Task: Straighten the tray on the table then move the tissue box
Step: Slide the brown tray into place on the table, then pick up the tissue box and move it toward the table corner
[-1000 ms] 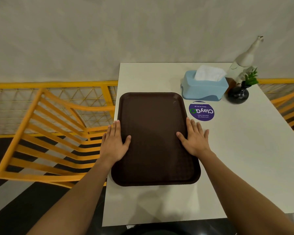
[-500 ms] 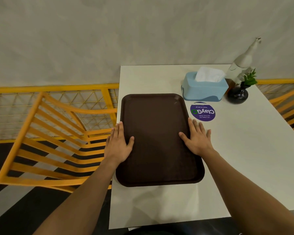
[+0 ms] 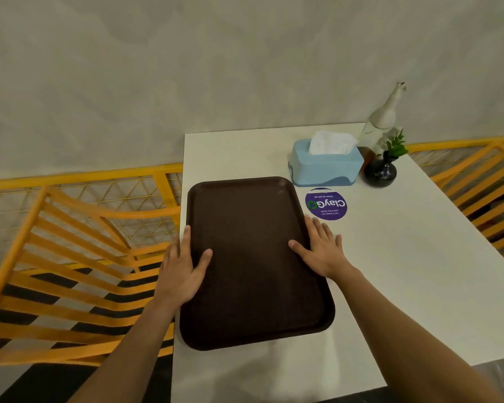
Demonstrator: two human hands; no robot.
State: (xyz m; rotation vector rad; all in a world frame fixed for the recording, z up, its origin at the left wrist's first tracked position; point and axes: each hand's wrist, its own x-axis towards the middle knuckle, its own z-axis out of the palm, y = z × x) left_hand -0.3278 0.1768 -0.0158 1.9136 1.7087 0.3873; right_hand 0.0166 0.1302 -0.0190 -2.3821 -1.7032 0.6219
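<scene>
A dark brown tray (image 3: 253, 257) lies lengthwise on the left part of the white table (image 3: 405, 271), its left rim along the table's left edge. My left hand (image 3: 182, 269) grips the tray's left rim, thumb inside the tray. My right hand (image 3: 320, 251) grips the right rim the same way, fingers spread on the table. A light blue tissue box (image 3: 325, 165) with a white tissue sticking up stands beyond the tray's far right corner, apart from both hands.
A round purple sticker (image 3: 326, 205) lies flat between the tray and the tissue box. A dark vase with a green sprig (image 3: 380, 171) and a pale bottle (image 3: 383, 117) stand right of the box. Orange chairs (image 3: 70, 271) flank the table on both sides.
The tray has slid slightly left and now sits a little skewed with its near end angled right. Both hands stay on its rims. The head view shifted.
</scene>
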